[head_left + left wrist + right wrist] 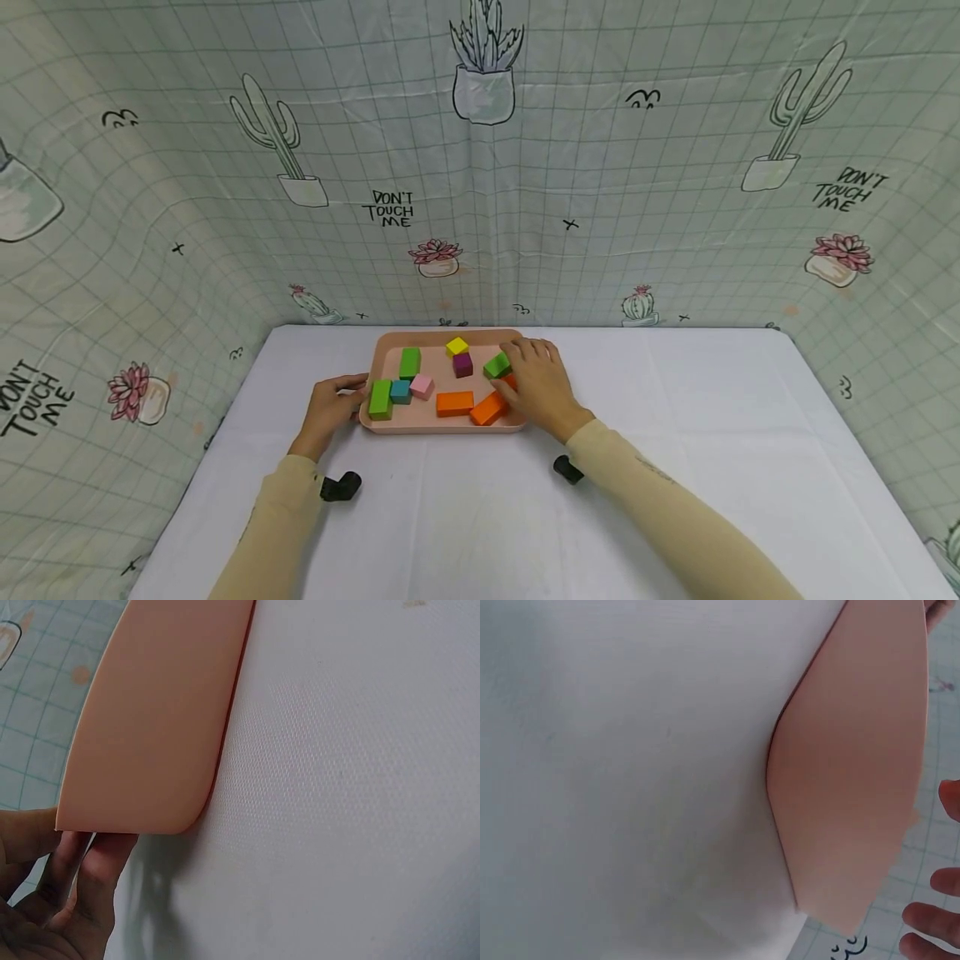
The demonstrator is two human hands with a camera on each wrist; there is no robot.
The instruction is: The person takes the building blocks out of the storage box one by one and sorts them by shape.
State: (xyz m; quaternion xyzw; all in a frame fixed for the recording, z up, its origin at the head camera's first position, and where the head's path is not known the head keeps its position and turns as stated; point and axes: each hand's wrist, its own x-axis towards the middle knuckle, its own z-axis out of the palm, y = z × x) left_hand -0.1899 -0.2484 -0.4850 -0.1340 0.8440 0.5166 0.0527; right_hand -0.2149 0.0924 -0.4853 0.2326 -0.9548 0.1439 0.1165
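A shallow pink tray [442,429] holds colored blocks. My left hand [330,412] grips its left end, fingers bent against the outer wall, as the left wrist view shows. Over the tray's right end is my right hand [538,385], fingers spread. Its thumb and index finger lie on either side of a green block [497,365]; the right wrist view shows nothing between them. One orange block [489,409] is tilted beside the thumb. Another orange piece [512,381] is partly hidden below the hand. A second orange block [454,404] lies further left.
Also in the tray are two green blocks, one behind [409,362] and one in front [380,400], a teal cube [401,392], a pink cube [422,386], a yellow cube [457,347] and a purple cube [462,365]. A patterned cloth [525,275] hangs behind the white table [465,517].
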